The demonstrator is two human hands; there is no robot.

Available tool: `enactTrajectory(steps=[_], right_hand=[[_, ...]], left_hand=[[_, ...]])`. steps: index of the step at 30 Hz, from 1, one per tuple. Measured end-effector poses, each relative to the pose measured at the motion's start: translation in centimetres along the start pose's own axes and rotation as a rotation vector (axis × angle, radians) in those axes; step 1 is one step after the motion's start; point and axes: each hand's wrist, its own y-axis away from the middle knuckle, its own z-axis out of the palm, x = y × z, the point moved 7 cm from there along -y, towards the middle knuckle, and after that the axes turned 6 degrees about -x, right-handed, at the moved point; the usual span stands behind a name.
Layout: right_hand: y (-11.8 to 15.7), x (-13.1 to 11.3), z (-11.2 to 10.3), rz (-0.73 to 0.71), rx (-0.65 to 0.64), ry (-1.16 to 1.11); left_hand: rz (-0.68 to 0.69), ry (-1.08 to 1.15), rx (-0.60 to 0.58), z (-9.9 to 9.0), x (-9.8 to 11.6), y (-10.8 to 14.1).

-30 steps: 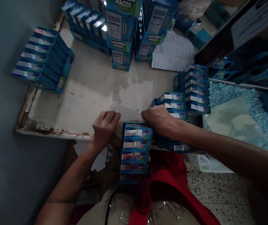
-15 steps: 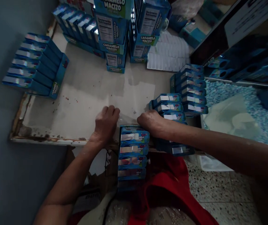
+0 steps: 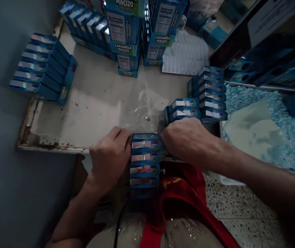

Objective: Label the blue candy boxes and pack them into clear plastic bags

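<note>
At the table's near edge is a display carton of blue candy boxes (image 3: 145, 157), standing in a row toward my body. Clear plastic film (image 3: 144, 106) spreads over the table just beyond its far end. My left hand (image 3: 111, 151) is closed at the carton's left side, near the far corner. Opposite it, at the right far corner, my right hand (image 3: 186, 139) makes a fist. Both seem to pinch the edges of the film, though my fingertips are mostly hidden. My right hand partly covers another carton of blue boxes (image 3: 185, 103).
Further filled cartons stand at the left (image 3: 41, 69), back left (image 3: 85, 26) and right (image 3: 210, 91). Stacked cartons marked Caramelo Macizo (image 3: 124, 48) rise at the back, beside white sheets (image 3: 186, 55). A tray of small blue-white pieces (image 3: 292, 127) is at right.
Both hands have come nearer my body and farther apart, from beyond the carton's far end to its two sides. More of the clear film now shows flat on the table.
</note>
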Motion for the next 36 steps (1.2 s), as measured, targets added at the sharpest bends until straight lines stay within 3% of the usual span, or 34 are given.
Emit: enactTrajectory(steps=[2,6,10,15,19,22,27,31,33,36], right_hand=[[1.6,-0.2,0.3,0.105,0.065,-0.016],[4.3,-0.6,1.8,0.256,0.424,-0.169],[5.7,-1.0,3.6,0.204,0.708,-0.285],[6.5,-0.8,3.8,0.093,1.029,-0.471],[7.2,-1.6,4.4,0.032,1.176,-0.45],[7.7,-2.6,4.8,-0.039,1.235,-0.364],[6.9,-2.1,5.5,-0.013,1.161,-0.41],[6.5,-2.4,6.4,-0.067,1.154,-0.48],[5.9,-2.6,6.7,-0.064,1.145,-0.491],[4.4,-2.6,7.3,-0.014,1.067,-0.5]], left_hand=[[-0.104,0.082,0.059,-0.3,0.1,1.1],[-0.222,0.139,0.258,0.1,0.3,2.9],[-0.202,0.193,0.397,0.9,0.7,3.8],[-0.185,0.274,0.563,1.3,0.7,4.5],[-0.081,0.252,0.641,1.3,0.7,5.2],[-0.068,0.229,0.674,0.7,0.6,5.1],[-0.192,0.294,0.654,0.3,0.2,5.3],[-0.071,0.186,0.683,1.4,0.5,7.5],[-0.167,0.189,0.658,2.7,-0.8,8.2],[-0.417,0.204,0.55,4.8,-3.2,7.9]])
